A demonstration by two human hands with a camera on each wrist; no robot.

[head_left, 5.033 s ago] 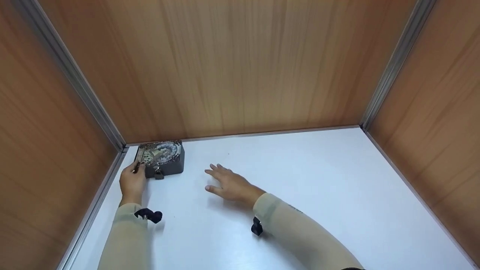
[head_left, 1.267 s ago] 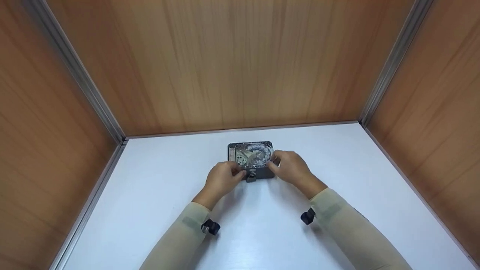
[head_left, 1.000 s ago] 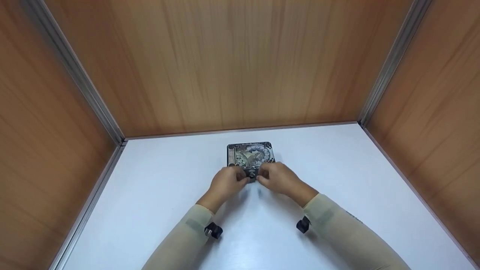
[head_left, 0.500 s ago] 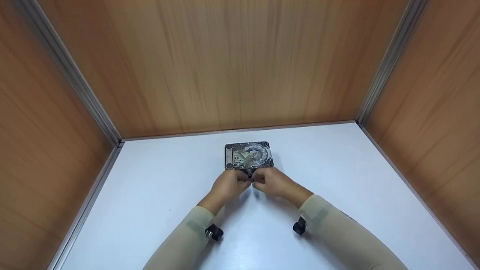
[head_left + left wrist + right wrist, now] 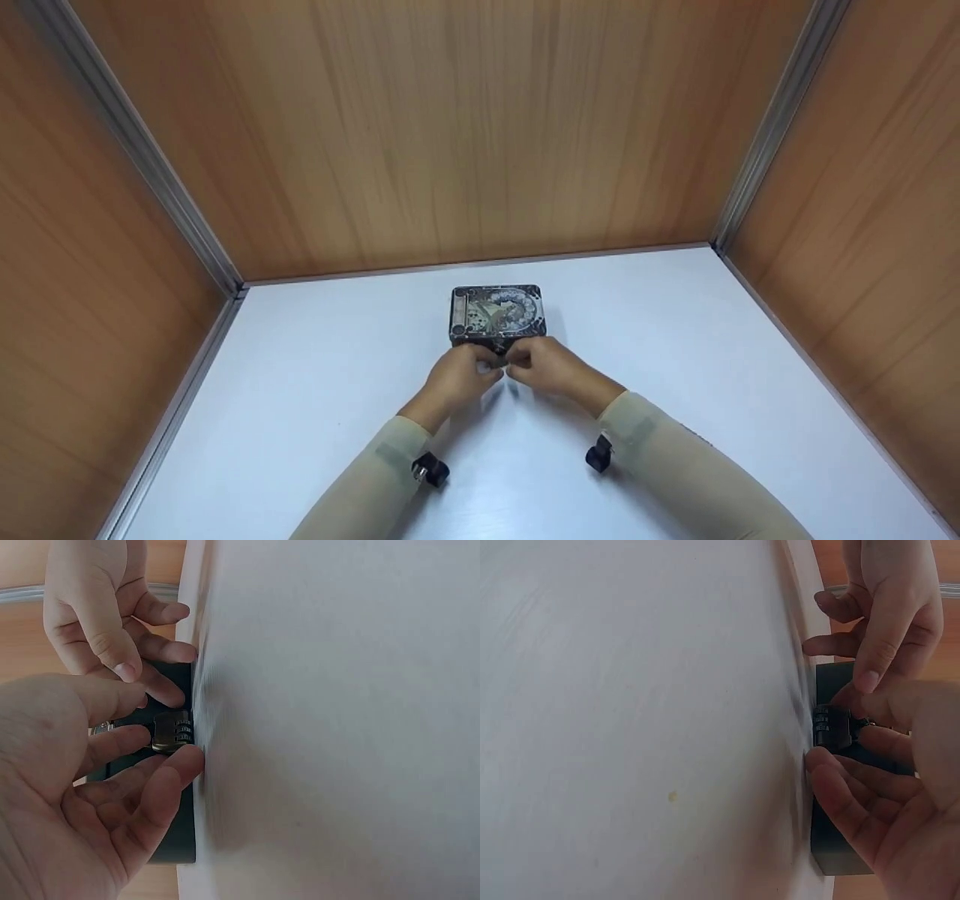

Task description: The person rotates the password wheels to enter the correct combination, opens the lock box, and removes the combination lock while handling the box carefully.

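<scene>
Where the head camera is looking down: resting flat on the white table (image 5: 675, 360), near the back wall, a small dark box (image 5: 497, 315) with a patterned lid. Meeting at its near face, the left hand (image 5: 457, 375) and the right hand (image 5: 544, 364), fingers curled inward toward a small lock hanging there; lock itself hidden behind the fingers in this view. Bracing the box from both sides at once, probably so that it is not sliding while the lock is being worked.

Where the left wrist camera is looking: showing the combination padlock (image 5: 171, 731), brass-coloured with number wheels, hanging against the dark front of the box (image 5: 176, 832). Lying just below the padlock, the left hand's fingers (image 5: 161, 780), loosely bent and touching the box front; not plainly gripping anything. Curling in from above, the right hand (image 5: 105, 607).

Where the right wrist camera is looking: showing the padlock (image 5: 832, 727) again, dials facing the table (image 5: 630, 727). Touching the lock body, the right hand's fingers (image 5: 855, 787), partly curled around it from below; full grip not clearly visible. Hovering above, the left hand (image 5: 889, 615), fingertips bent toward the dials, apparently for turning them.
</scene>
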